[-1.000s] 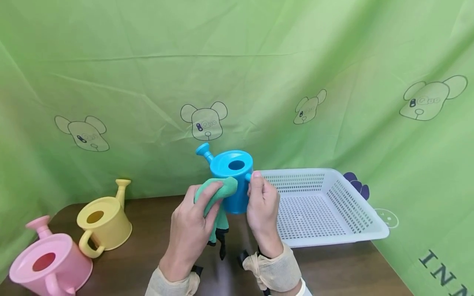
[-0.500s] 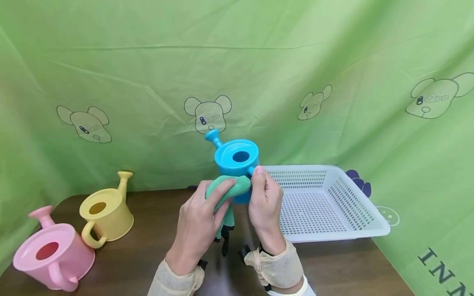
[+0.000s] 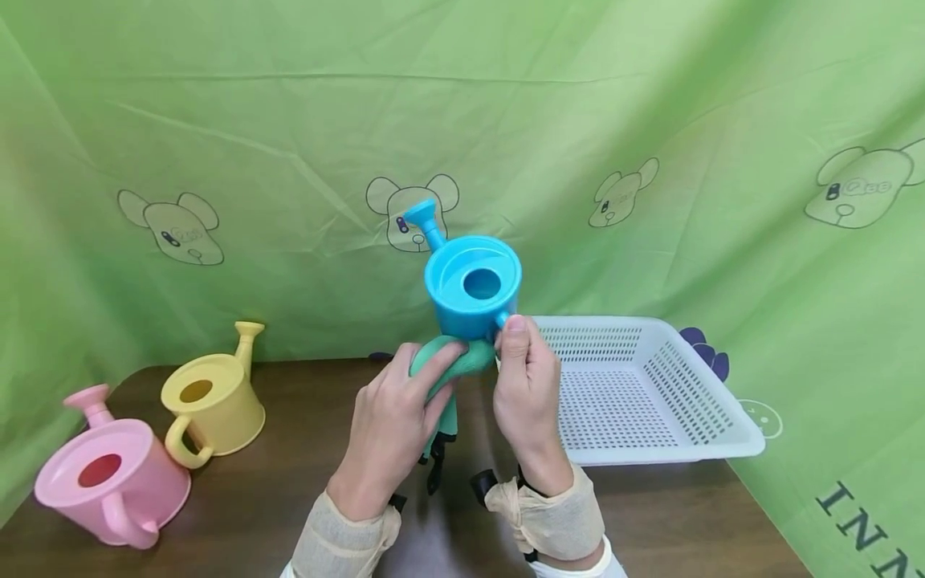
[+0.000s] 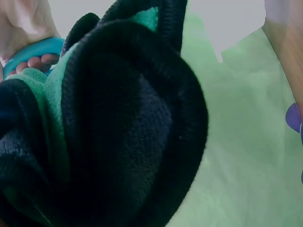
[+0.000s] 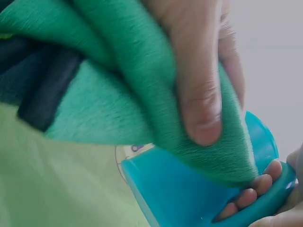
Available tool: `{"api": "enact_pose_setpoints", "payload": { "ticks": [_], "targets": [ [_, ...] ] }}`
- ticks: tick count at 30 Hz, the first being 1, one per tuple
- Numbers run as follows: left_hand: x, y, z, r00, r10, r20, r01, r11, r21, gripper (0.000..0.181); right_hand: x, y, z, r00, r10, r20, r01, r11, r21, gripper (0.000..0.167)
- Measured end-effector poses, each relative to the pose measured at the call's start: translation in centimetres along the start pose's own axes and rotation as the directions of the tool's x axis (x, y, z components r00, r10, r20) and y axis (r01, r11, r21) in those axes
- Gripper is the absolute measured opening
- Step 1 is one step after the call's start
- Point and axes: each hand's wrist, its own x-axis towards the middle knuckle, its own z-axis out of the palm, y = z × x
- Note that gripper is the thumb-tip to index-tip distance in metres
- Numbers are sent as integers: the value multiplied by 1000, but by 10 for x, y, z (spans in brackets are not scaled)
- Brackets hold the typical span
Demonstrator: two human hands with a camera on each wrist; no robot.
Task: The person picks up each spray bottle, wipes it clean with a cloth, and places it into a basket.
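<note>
Left of the basket (image 3: 617, 409), the left hand (image 3: 390, 421) is pinching the cloth (image 3: 471, 361) against the can (image 3: 466, 321), whose handle (image 5: 265, 203) the right hand (image 3: 527, 389) is gripping with curled fingers (image 5: 246, 197) only the wrist views are showing.

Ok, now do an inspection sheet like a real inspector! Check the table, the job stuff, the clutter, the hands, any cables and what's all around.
Surface: brown tabletop.
Job's things: blue watering can, held up; green cloth with dark edging, seemingly touching the can's side.
Clutter: pink watering can and yellow watering can upright at left; white basket at right.
Left hand: holds the cloth.
Right hand: fingers curled round the blue can's handle.
Cables: nothing seen.
Surroundings: green curtain with outlined animal heads.
</note>
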Motion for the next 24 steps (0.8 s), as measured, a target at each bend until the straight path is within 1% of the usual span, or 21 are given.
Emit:
{"api": "enact_pose_setpoints", "payload": {
  "ticks": [5,11,14,17,20,24],
  "targets": [
    [4,-1,-1,999,-26,17,26,999,31,49,5,-5,-3,999,41,-1,-41,995,86,51],
    [2,-2,-1,997,-67,25,66,997,31,47,5,-5,-5,996,56,-63,-45,986,163,57],
    [1,-3,-1,996,-86,7,86,996,24,47,4,-3,-7,995,60,-80,-44,981,188,57],
    [0,-4,-2,993,-117,-21,117,993,7,46,5,0,-8,994,77,-76,-60,976,207,56],
    [0,-5,-4,988,-144,-55,143,990,-18,45,7,3,-10,993,102,-59,-87,970,225,56],
    [3,-7,-8,982,-164,-95,161,986,-40,45,10,4,-10,991,131,-20,-123,964,235,56]
  ]
}}
